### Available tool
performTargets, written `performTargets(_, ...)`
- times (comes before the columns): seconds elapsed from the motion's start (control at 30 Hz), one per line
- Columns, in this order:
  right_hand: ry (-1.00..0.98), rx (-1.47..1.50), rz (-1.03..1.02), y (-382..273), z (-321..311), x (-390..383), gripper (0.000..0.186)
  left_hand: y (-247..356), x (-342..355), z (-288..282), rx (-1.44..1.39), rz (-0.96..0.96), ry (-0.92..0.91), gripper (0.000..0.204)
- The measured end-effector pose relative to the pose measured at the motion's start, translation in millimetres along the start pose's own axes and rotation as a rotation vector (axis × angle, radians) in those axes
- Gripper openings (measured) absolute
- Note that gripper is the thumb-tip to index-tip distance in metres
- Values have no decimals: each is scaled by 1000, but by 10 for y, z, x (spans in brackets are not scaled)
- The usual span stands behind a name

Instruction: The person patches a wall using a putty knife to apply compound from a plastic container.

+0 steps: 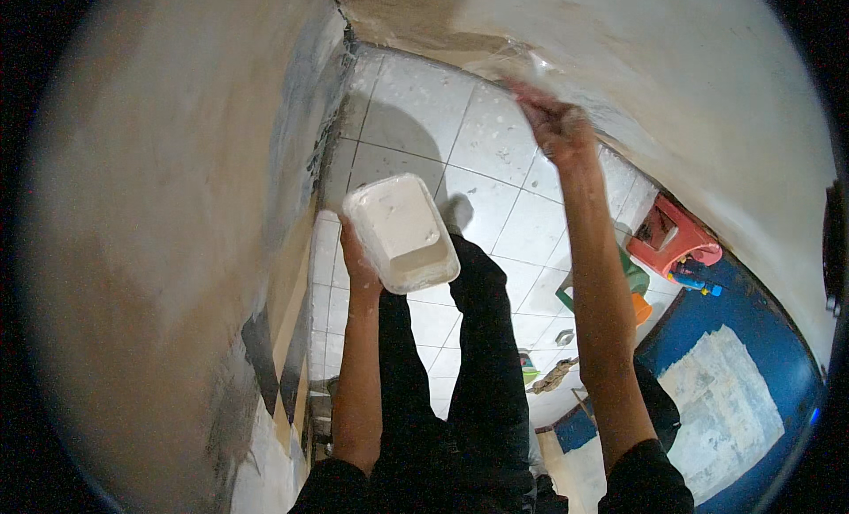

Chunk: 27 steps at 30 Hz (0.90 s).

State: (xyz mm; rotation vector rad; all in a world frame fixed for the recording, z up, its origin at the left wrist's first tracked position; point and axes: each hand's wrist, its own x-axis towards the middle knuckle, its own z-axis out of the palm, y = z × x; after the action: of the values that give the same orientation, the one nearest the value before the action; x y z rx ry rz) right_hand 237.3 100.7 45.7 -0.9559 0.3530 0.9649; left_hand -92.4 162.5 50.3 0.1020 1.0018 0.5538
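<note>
My left hand (355,249) grips the side of a white rectangular plastic tub (423,275). A smooth white paste (402,215) fills much of it, and the tub is tilted a little. Farther forward and to the right, my right hand (559,129) is raised close to the lower part of the far wall (637,63). Its fingers look curled around something, but motion blur hides what it is. A wet, shiny white patch (538,65) shows on the wall just beyond that hand.
White floor tiles (482,195) with pale spatters lie below. A patchy plastered wall (177,204) rises close on my left. To the right are a red plastic stool (672,240), a green item (632,275), an orange item (641,309) and a blue surface (752,310) with a whitish patch.
</note>
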Motion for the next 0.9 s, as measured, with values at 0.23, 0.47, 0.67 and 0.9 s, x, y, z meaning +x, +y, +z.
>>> performTargets(0.23,210,165,-61,617,-336,844,33,-162,-160,-334,200,103,85,67)
performTargets(0.47,205,417,-71,290,13,575,31,-261,-263,-534,22,62,89,63)
performTargets(0.67,205,349,-180,-17,483,-445,33,-412,-333,-301,218,64,194,63)
performTargets(0.9,-88,75,-63,490,-815,796,35,-446,-198,-122,139,95,12,62)
